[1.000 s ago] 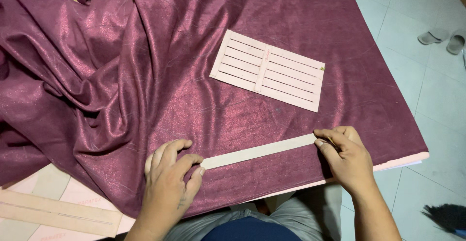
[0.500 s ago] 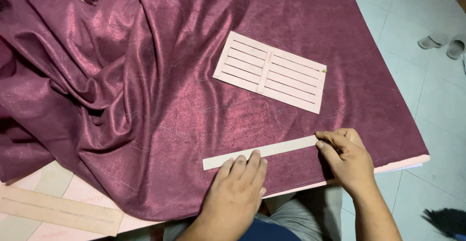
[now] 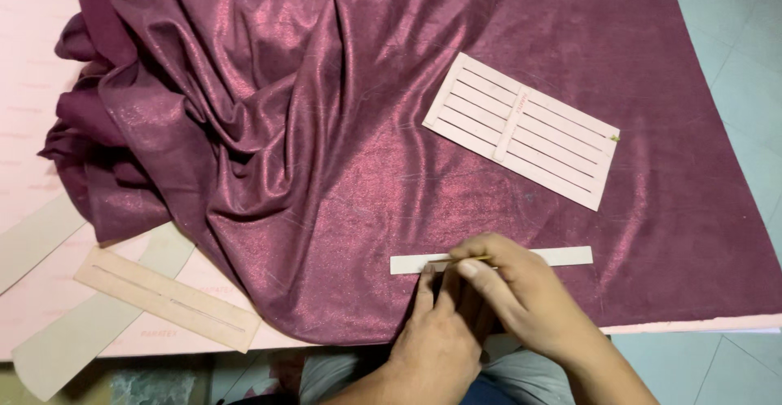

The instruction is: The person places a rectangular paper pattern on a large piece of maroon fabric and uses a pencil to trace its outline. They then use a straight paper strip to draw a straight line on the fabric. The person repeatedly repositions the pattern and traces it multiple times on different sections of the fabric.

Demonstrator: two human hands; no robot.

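A wide maroon fabric (image 3: 342,169) covers the pink table, bunched in folds at the left and flat at the right. Near its front edge lies a narrow pale strip (image 3: 562,256). My left hand (image 3: 436,336) presses its fingertips onto the strip's left part. My right hand (image 3: 525,299) rests just beside and over it, pinching a thin yellowish stick (image 3: 476,259) whose tip lies on the strip. A pink card with several long slots (image 3: 521,130) lies flat on the fabric further back.
Bare pink table (image 3: 24,87) shows at the left. A slotted pink card strip (image 3: 167,299) and pale curved paper pieces (image 3: 81,332) lie at the front left. The table's front edge (image 3: 692,323) runs past my hands, with tiled floor (image 3: 741,46) to the right.
My left hand slid right along the strip and now meets my right hand. My right hand left the strip's right end, moved to its middle and now pinches a thin stick.
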